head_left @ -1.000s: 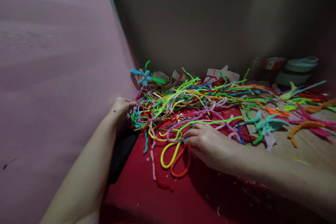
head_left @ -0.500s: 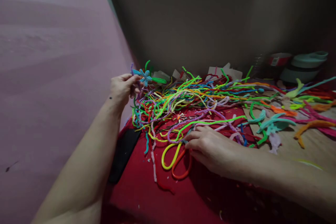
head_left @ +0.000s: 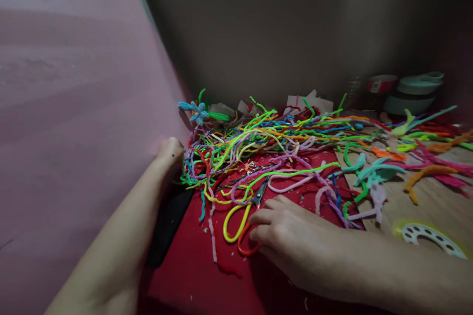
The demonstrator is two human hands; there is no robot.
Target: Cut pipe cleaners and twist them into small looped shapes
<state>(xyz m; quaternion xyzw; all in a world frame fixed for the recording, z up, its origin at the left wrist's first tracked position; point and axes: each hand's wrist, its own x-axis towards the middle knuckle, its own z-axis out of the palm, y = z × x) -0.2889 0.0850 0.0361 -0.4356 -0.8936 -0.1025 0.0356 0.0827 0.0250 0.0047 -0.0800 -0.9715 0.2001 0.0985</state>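
Observation:
A pair of scissors (head_left: 258,196) with one yellow and one red looped handle lies on the red cloth, blades pointing away from me. My right hand (head_left: 283,221) has its fingers curled over the red handle (head_left: 247,251). At the left end of a heap of coloured pipe cleaners (head_left: 236,145), my left hand (head_left: 172,152) is lowered beside the wall. Its fingers are hidden behind the back of the hand. Behind it, a blue pipe-cleaner flower (head_left: 199,113) with green parts rests on the heap's far left.
A pink wall (head_left: 92,108) stands close on the left. Under my left forearm lies a black flat object (head_left: 168,229). To the right are a wooden board (head_left: 399,206) with fuzzy pieces and a white ring with holes (head_left: 432,236). A pale-lidded container (head_left: 414,93) stands at the back.
My left hand has come down and nearer from the blue flower, which stays on the heap. My right hand has slid back from the blades to the red handle.

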